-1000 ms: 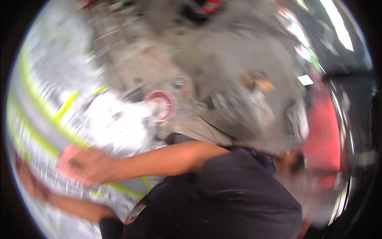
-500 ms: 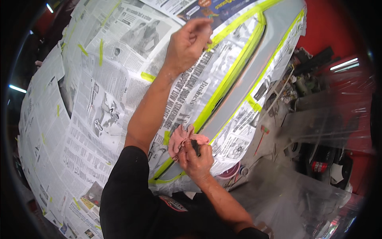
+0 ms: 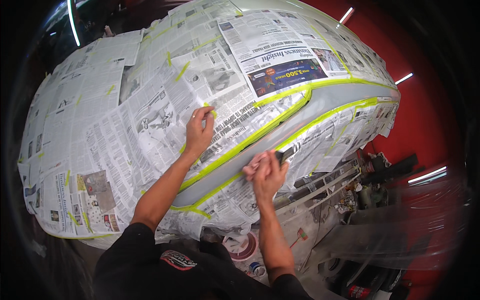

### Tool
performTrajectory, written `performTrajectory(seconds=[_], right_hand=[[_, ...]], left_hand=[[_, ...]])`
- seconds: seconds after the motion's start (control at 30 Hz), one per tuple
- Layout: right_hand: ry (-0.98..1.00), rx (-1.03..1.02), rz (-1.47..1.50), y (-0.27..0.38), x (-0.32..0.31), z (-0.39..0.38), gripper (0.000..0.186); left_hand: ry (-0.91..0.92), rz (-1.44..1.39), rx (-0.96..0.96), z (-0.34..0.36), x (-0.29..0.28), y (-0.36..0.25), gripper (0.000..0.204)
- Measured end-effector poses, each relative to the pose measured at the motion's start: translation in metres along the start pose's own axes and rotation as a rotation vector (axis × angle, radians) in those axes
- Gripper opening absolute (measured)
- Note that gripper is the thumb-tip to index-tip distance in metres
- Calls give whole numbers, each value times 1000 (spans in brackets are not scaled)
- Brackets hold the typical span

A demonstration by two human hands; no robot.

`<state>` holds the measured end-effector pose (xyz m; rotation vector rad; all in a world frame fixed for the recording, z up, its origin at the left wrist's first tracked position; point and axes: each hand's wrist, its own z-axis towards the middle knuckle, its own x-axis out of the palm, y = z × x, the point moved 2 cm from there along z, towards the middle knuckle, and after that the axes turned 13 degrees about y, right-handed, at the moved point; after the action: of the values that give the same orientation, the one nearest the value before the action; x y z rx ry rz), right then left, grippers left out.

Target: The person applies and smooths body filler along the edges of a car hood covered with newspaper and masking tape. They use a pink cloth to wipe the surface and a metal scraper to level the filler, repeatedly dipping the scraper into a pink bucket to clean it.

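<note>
My right hand [image 3: 269,180] is closed around a crumpled pink cloth [image 3: 256,164], with a small dark block-like piece [image 3: 286,154] sticking out beside the fingers. It is at the lower edge of a bare grey strip [image 3: 225,167] of car body, framed by yellow-green masking tape [image 3: 240,146]. Over the newspaper [image 3: 165,110] covering the panel, my left hand [image 3: 200,134] holds nothing, its fingers loosely extended. Its fingertips are close to a short piece of yellow tape [image 3: 213,114]; whether they touch the paper I cannot tell.
Newspaper sheets also hang below the grey strip. On the floor near me stand a round pinkish tub [image 3: 241,246] and a small can [image 3: 257,269]. A red-headed tool [image 3: 300,235] lies farther right, with clutter and clear plastic sheeting [image 3: 345,225] before a red wall [image 3: 385,55].
The view has shifted, showing more of the covered panel. My right hand has moved the cloth farther up along the grey strip; my left hand has come back from the strip's far end.
</note>
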<state>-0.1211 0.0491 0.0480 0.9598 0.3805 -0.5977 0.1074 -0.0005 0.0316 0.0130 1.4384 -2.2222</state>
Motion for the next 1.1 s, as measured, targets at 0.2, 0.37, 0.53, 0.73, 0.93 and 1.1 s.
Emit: performTrajectory(seconds=[0.2, 0.37, 0.53, 0.73, 0.93, 1.1], right_hand=[[100, -272, -527, -66, -76, 196, 27], [430, -441, -597, -84, -59, 215, 29], [404, -387, -686, -65, -44, 179, 32], [278, -458, -598, -21, 25, 73, 32], [467, -221, -55, 30, 84, -79, 27], [657, 364, 457, 55, 64, -109, 35]], left_hand=[[-18, 456, -174, -123, -39, 57, 30], [-58, 588, -144, -147, -31, 99, 38], [-151, 558, -174, -154, -26, 104, 42], [-160, 598, -183, -146, -29, 102, 42], [-120, 581, -76, -151, -36, 64, 39], [183, -379, -251, -206, -14, -23, 44]])
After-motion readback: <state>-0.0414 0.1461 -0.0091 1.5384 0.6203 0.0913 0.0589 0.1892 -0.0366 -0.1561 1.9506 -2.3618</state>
